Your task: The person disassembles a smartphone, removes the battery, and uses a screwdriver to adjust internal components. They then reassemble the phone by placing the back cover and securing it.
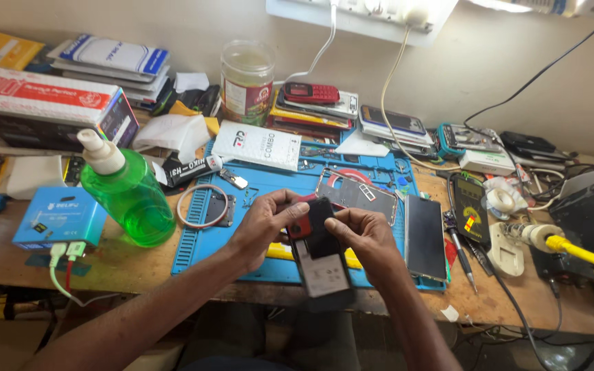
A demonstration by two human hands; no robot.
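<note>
My left hand and my right hand meet over the front edge of a blue repair mat. Together they hold a dark flat phone part with a pale label at its lower end. My left thumb and fingers pinch its upper left corner, where a small red piece shows. My right fingers press on its upper right edge. An opened phone frame lies on the mat just behind my hands, and a black phone screen lies to the right.
A green liquid bottle stands at the left by a blue box. Stacked phones, a jar and boxes line the back. A screwdriver and a yellow-handled soldering iron lie at the right.
</note>
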